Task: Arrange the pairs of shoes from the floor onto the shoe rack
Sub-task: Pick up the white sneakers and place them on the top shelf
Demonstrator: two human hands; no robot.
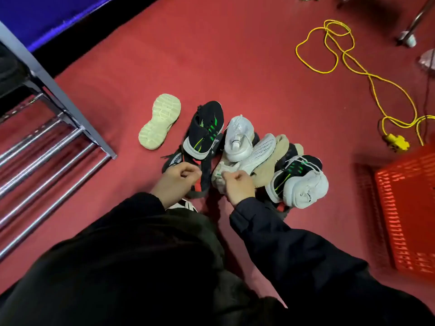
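Observation:
Several shoes lie in a heap on the red carpet. A cream shoe lies sole up at the left. Beside it is a black shoe with green stripes, then a white knit shoe. Its black-and-green mate lies at the right, beside another white shoe. My left hand is closed on a dark shoe with a red lining. My right hand grips a pale cream shoe at the front of the heap. The shoe rack, with chrome bars, stands at the left.
A red plastic basket sits at the right. A yellow cable loops over the carpet at the upper right, ending in a yellow plug block. A chair leg is at the far top right. A blue wall edge runs behind the rack.

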